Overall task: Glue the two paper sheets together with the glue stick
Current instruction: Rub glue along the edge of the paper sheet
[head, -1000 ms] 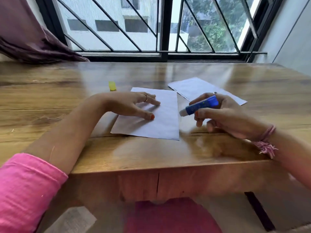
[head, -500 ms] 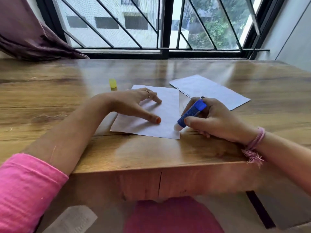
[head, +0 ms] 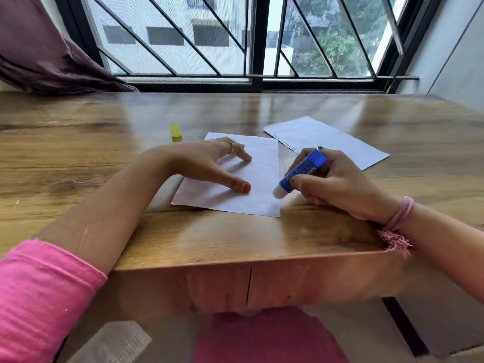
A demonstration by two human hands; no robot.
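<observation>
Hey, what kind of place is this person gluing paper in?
Probably a room in a home or flat: a wooden table pushed against a barred window, a purple curtain at its left, and another building and trees outside.

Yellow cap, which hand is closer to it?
Left. The left hand lies on the near sheet just right of the cap; the right hand is farther right.

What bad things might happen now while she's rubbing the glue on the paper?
The glue stick touches the near sheet right at its edge, so glue may smear onto the table. The left hand presses only the sheet's left part, so the right edge might wrinkle. The yellow cap stands apart and could get knocked away.
</observation>
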